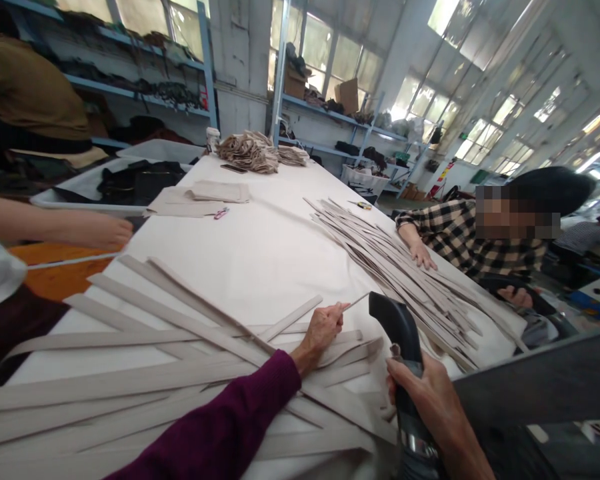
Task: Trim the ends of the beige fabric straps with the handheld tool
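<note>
My left hand (325, 328), in a purple sleeve, is closed in a pinch on the end of a grey-beige strip (356, 301), seen nearly edge-on. Its free tip points at the mouth of a black hand-held tool (407, 333) with a curved nozzle. My right hand (427, 383) is wrapped around the tool's grip, thumb across its front; what kind of tool it is I cannot tell. Under my left arm, several long flat grey-beige strips (180, 380) lie crossed over one another on the white table (280, 233).
On the right, a co-worker's hand (423, 255) rests by a row of similar strips (380, 260); that person's other hand (515, 295) holds a black tool. Another person's arm (80, 227) reaches in from the left. Folded fabric (250, 152) is piled at the far end, near snips (363, 205).
</note>
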A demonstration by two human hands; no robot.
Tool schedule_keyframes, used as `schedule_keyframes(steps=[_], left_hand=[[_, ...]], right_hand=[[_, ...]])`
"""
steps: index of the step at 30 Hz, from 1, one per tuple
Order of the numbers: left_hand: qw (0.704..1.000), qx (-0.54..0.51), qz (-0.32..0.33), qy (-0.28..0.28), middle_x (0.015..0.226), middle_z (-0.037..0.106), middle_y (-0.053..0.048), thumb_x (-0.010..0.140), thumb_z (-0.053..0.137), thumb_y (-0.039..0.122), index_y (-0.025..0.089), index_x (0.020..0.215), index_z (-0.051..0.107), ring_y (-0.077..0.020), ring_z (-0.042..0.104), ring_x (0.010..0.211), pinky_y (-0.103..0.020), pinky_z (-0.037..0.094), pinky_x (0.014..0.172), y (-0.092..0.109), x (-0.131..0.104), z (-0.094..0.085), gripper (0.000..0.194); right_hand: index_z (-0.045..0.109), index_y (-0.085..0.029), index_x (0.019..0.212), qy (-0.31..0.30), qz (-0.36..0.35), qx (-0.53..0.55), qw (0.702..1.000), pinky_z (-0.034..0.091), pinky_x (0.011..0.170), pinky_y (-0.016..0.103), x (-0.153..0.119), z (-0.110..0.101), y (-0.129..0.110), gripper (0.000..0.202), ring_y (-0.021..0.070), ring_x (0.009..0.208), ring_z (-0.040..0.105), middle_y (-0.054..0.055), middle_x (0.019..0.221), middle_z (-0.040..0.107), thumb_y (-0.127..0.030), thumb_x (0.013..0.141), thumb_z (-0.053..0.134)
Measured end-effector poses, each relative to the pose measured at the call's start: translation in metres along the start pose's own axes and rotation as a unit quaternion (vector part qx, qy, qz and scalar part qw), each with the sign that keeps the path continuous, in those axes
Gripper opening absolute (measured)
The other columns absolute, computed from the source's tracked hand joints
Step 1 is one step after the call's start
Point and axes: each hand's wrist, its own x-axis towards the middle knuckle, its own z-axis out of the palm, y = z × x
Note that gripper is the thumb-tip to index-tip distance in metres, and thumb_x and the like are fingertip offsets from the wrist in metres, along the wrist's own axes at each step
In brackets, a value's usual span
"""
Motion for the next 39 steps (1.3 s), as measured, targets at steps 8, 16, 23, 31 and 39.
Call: schedule_keyframes(steps=[8, 16, 23, 31, 39], left_hand=[[0.997, -0.074, -0.005, 0.015, 0.056, 0.047, 0.003, 0.068, 0.051, 0.021, 0.013, 0.074, 0.050, -0.0066, 0.045, 0.044, -0.020, 0.036, 0.046, -0.007, 0.007, -0.003, 0.009], [0.970, -0.185, -0.066, -0.140, 0.056, 0.036, 0.008, 0.066, 0.059, 0.020, 0.018, 0.077, 0.039, -0.0034, 0.039, 0.042, -0.015, 0.027, 0.039, 0.005, -0.006, 0.001, 0.023], [0.966, -0.192, -0.109, -0.132, 0.057, 0.028, 0.009, 0.066, 0.061, 0.027, 0.014, 0.102, 0.049, -0.0012, 0.026, 0.040, -0.014, 0.013, 0.036, 0.007, -0.003, -0.005, 0.039], [0.965, -0.207, -0.100, -0.124, 0.054, 0.026, 0.009, 0.065, 0.063, 0.033, 0.013, 0.082, 0.052, -0.0014, 0.024, 0.040, -0.015, 0.011, 0.035, 0.006, -0.004, -0.005, 0.028], [0.955, -0.251, -0.108, -0.114, 0.050, 0.021, 0.010, 0.065, 0.059, 0.022, 0.015, 0.080, 0.050, -0.0022, 0.020, 0.039, -0.015, 0.010, 0.034, 0.000, -0.002, -0.008, 0.019]], right_hand=[[0.048, -0.018, 0.070, 0.001, 0.028, -0.024, 0.999, 0.043, 0.044, 0.022, -0.034, 0.001, 0.007, 0.024, 0.0132, 0.044, 0.053, -0.003, 0.048, 0.056, -0.041, 0.077, 0.050], [0.046, -0.019, 0.067, -0.016, 0.047, 0.008, 0.999, 0.040, 0.040, 0.020, -0.032, 0.016, -0.004, 0.018, 0.0121, 0.040, 0.050, -0.004, 0.045, 0.054, -0.035, 0.073, 0.051], [0.043, -0.020, 0.068, -0.016, 0.016, 0.005, 1.000, 0.039, 0.038, 0.020, -0.015, 0.020, -0.006, 0.015, 0.0115, 0.039, 0.049, -0.005, 0.043, 0.052, -0.032, 0.074, 0.050], [0.044, -0.020, 0.067, -0.047, 0.031, 0.005, 0.998, 0.040, 0.038, 0.020, -0.024, 0.025, -0.007, 0.016, 0.0119, 0.039, 0.050, -0.005, 0.043, 0.053, -0.032, 0.074, 0.050], [0.044, -0.020, 0.068, -0.030, 0.013, 0.017, 0.999, 0.041, 0.038, 0.021, -0.010, 0.016, -0.013, 0.017, 0.0121, 0.038, 0.051, -0.004, 0.045, 0.053, -0.033, 0.075, 0.050]])
